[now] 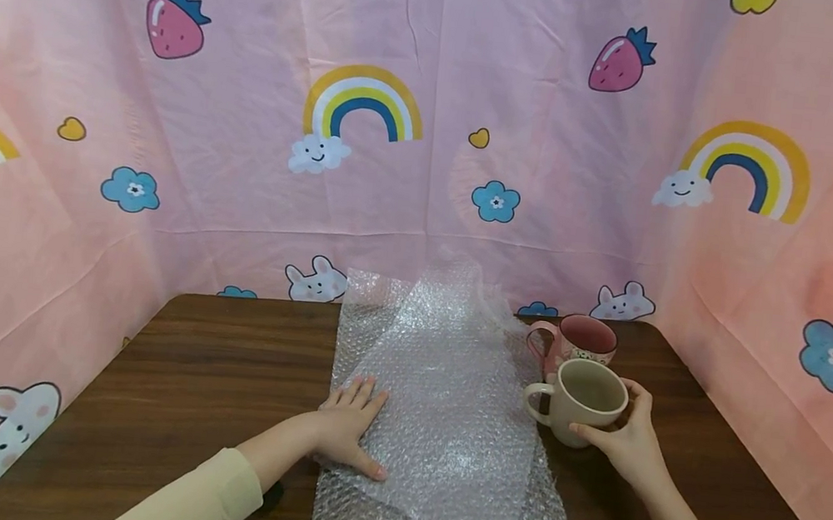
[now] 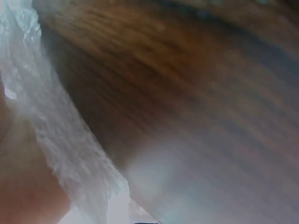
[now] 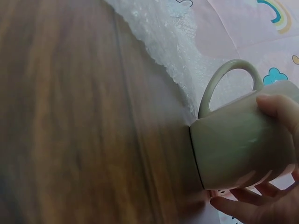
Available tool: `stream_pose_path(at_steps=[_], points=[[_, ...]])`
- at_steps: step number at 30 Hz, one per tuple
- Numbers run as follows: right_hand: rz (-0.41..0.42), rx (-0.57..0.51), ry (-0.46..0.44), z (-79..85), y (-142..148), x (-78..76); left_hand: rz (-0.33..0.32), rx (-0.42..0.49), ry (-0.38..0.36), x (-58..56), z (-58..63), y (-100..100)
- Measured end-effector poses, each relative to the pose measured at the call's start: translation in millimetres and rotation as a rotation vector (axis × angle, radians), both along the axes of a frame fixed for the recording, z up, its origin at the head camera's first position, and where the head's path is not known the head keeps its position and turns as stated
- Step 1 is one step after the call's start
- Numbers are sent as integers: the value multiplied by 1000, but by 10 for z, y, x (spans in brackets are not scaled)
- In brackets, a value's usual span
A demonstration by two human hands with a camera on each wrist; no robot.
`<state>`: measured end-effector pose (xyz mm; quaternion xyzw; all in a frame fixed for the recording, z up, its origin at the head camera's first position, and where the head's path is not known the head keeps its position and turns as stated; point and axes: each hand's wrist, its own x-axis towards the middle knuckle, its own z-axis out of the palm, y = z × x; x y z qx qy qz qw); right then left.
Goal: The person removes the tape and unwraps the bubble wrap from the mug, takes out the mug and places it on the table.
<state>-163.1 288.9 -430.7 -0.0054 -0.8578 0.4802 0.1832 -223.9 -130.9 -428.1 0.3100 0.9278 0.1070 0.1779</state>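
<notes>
Sheets of clear bubble wrap (image 1: 447, 414) lie layered in the middle of the wooden table. My left hand (image 1: 351, 429) rests on the left edge of the top sheet, fingers spread and straight. In the left wrist view, the bubble wrap (image 2: 60, 121) edge runs beside the hand. On the right, my right hand (image 1: 629, 435) grips a beige mug (image 1: 575, 413) around its body, thumb at the front and fingers behind. The mug's handle (image 3: 229, 72) points left, towards the wrap. Just behind it stands a pink mug (image 1: 586, 335), partly hidden by the beige one.
The dark wooden table (image 1: 240, 369) ends at a patterned cloth (image 1: 246, 151) that hangs behind it and on both sides. A small dark object (image 1: 273, 495) shows beside the left sleeve. The far end of the wrap reaches the cloth.
</notes>
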Motion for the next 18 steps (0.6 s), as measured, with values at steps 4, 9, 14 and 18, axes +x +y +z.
stream_pose_path(at_steps=[4,9,14,18], points=[[7,1,-4,2,6,5,1,21,-12,-2,20,-3],[19,-2,7,2,32,-10,6,28,-17,13,44,10],[54,-25,12,24,74,-17,14,30,-12,31,61,17],[70,0,2,59,110,-4,19,40,-19,39,80,16]])
